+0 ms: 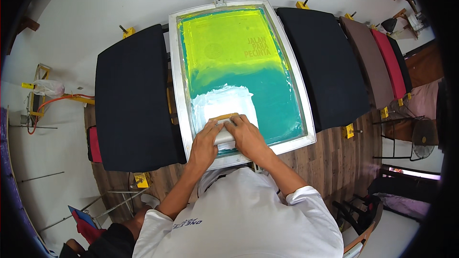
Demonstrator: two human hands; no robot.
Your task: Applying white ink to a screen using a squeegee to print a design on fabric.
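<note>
A screen-printing frame (309, 114) with pale metal sides lies in front of me. Its mesh is yellow-green at the far end and teal (272, 100) at the near end. Thick white ink (222, 99) is spread over the near left part of the mesh. Side by side, my left hand (205, 139) and my right hand (245, 134) grip a squeegee (225, 136) at the near edge of this ink. The squeegee has a light grey holder and a tan strip along its far side. My fingers are closed round it, with the thumbs close together.
Black cloth-covered boards (131, 100) flank the frame, the right one (322, 67) followed by brown (366, 62) and red (389, 62) ones. Yellow brackets (141, 180) show at several board ends. Another person's leg (136, 222) is at lower left. A fan (423, 143) stands at right.
</note>
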